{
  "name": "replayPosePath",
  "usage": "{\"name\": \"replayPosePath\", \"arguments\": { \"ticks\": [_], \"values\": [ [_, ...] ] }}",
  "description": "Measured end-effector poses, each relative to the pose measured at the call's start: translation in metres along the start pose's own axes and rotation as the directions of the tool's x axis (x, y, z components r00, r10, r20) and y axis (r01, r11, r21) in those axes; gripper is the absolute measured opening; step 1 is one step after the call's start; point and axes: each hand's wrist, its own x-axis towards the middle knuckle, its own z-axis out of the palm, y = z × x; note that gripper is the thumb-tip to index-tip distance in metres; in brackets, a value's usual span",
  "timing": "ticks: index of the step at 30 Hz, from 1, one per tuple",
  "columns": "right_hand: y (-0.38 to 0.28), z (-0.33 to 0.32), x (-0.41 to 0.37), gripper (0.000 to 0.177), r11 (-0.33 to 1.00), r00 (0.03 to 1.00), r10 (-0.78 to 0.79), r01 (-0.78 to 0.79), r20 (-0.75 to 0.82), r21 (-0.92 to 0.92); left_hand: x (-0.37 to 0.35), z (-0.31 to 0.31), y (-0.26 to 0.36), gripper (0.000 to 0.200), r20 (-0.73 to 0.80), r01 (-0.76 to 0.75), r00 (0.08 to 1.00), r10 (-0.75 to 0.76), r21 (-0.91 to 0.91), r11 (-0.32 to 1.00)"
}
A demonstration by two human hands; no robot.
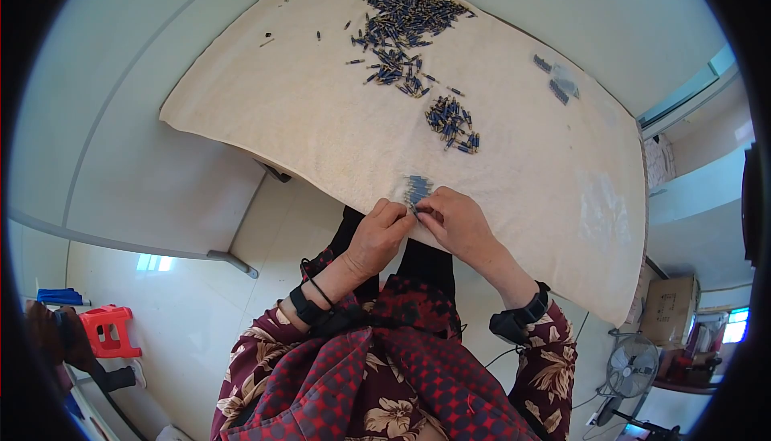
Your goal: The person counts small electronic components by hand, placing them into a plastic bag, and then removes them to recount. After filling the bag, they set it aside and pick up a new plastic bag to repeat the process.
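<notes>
At the near edge of the cloth-covered table, my left hand and my right hand meet with fingers pinched together. Between and just beyond the fingertips lies what looks like a small clear plastic bag, with blue pieces lined up side by side in it. Both hands appear to pinch its near end; the exact grip is partly hidden by the fingers. Farther up is a small heap of dark blue cylindrical pieces with gold-coloured ends. Behind it, a much larger pile of the same pieces spreads toward the back edge.
The table's pale cloth carries a few stray pieces at left. Two filled packs and a crumpled clear bag sit at the right. A red stool, a fan and a cardboard box stand beyond the table.
</notes>
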Motion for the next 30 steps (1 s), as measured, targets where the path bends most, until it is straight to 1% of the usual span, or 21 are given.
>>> {"name": "replayPosePath", "arguments": {
  "ticks": [4, 8, 12, 15, 16, 19, 20, 23, 27, 28, 30],
  "values": [
    [0.002, 0.006, 0.009, 0.013, 1.000, 1.000, -0.009, 0.009, -0.005, -0.010, 0.001, -0.001, 0.001, 0.023, -0.005, -0.007, 1.000, 0.007, -0.003, 1.000],
    [0.001, 0.006, 0.018, 0.011, 0.999, 0.999, 0.026, -0.024, 0.040, -0.047, 0.003, 0.000, 0.002, 0.023, -0.052, -0.013, 0.999, 0.012, -0.010, 1.000],
    [0.002, 0.008, 0.024, 0.010, 1.000, 0.999, -0.012, 0.012, 0.051, -0.004, 0.001, 0.000, 0.000, 0.022, -0.051, -0.004, 0.999, 0.003, -0.017, 1.000],
    [0.001, 0.000, 0.024, 0.013, 0.986, 0.998, 0.027, -0.019, -0.048, 0.166, -0.001, 0.002, -0.002, 0.022, -0.035, 0.000, 0.999, -0.001, -0.017, 1.000],
    [-0.001, -0.006, 0.022, 0.013, 0.986, 0.998, 0.031, -0.022, -0.047, 0.165, -0.001, 0.001, -0.002, 0.022, -0.034, 0.001, 0.999, -0.001, -0.021, 1.000],
    [-0.005, -0.033, 0.011, 0.016, 0.970, 0.946, 0.196, -0.150, -0.260, 0.190, 0.000, 0.001, -0.001, 0.021, -0.051, 0.024, 0.998, -0.026, -0.039, 0.999],
    [-0.001, -0.039, 0.004, 0.016, 0.970, 0.942, 0.204, -0.159, -0.265, 0.183, 0.001, 0.002, -0.001, 0.021, -0.050, 0.018, 0.999, -0.021, -0.050, 0.999],
    [0.007, -0.050, -0.022, 0.013, 0.937, 0.888, 0.331, -0.271, -0.319, 0.219, 0.001, 0.003, -0.001, 0.020, -0.065, 0.036, 0.997, -0.040, -0.061, 0.998],
    [0.013, -0.042, -0.053, 0.013, 0.933, 0.889, 0.359, -0.329, -0.284, 0.147, 0.002, 0.001, 0.001, 0.019, -0.026, 0.043, 0.999, -0.044, -0.038, 0.998],
    [0.014, -0.039, -0.057, 0.013, 0.930, 0.885, 0.366, -0.336, -0.288, 0.150, 0.002, 0.002, 0.001, 0.019, -0.018, 0.039, 0.999, -0.040, -0.043, 0.998],
    [0.014, -0.030, -0.062, 0.013, 0.909, 0.886, 0.407, -0.369, -0.222, 0.194, 0.002, 0.003, 0.001, 0.020, -0.029, 0.031, 0.999, -0.032, -0.033, 0.999]
  ]
}}
